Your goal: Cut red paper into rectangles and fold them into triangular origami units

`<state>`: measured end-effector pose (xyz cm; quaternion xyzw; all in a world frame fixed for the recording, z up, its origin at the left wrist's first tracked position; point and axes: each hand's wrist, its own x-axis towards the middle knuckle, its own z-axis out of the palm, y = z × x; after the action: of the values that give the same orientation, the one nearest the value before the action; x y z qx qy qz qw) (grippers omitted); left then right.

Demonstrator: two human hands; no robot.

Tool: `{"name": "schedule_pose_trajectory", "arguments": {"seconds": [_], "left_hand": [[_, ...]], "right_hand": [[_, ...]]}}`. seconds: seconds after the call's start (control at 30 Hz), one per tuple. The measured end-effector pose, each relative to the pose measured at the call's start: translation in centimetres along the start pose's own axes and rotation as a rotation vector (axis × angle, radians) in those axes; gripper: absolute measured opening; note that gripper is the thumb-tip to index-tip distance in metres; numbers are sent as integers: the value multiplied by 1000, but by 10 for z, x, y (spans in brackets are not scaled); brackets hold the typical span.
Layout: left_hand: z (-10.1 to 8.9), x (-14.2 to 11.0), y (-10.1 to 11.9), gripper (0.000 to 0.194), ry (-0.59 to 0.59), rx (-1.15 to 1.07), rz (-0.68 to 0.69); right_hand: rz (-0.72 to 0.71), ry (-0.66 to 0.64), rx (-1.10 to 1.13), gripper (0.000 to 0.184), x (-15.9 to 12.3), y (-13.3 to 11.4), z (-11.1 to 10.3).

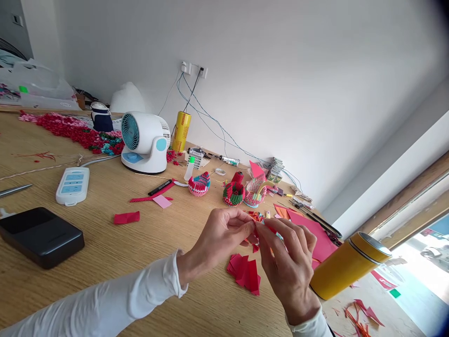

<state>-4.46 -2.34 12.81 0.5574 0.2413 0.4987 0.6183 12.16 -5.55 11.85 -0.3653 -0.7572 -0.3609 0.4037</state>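
Observation:
My left hand [228, 230] and my right hand [289, 248] meet over the table with their fingertips pinched together. A small piece of red paper seems to be between them, mostly hidden by the fingers. Just below lies a loose pile of red paper rectangles [244, 273]. Behind the fingers, small folded red, orange and blue paper pieces [257, 216] show in part. Farther back stand a pink and blue folded-paper piece [199, 185], a red and green one [233, 194] and a paler one [255, 192].
Left on the wooden table are a black power bank [41, 236], a power strip [72, 186], a white fan [147, 140] and a red paper rectangle [126, 218]. A yellow bottle [345, 267] stands close to my right hand, by red sheets [315, 236]. Paper scraps [358, 323] lie at lower right.

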Motion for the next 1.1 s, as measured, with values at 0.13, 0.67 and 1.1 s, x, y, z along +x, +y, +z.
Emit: {"name": "schedule_pose_trajectory", "arguments": {"seconds": [0.13, 0.67, 1.1], "left_hand": [[1, -1, 6, 29, 12, -30, -53], [-1, 1, 4, 28, 7, 25, 51], [-3, 3, 1, 24, -127, -31, 9]], "right_hand": [[-22, -25, -14, 35, 0, 2, 1], [878, -26, 927, 28, 15, -22, 5], [903, -30, 977, 13, 14, -17, 8]]}}
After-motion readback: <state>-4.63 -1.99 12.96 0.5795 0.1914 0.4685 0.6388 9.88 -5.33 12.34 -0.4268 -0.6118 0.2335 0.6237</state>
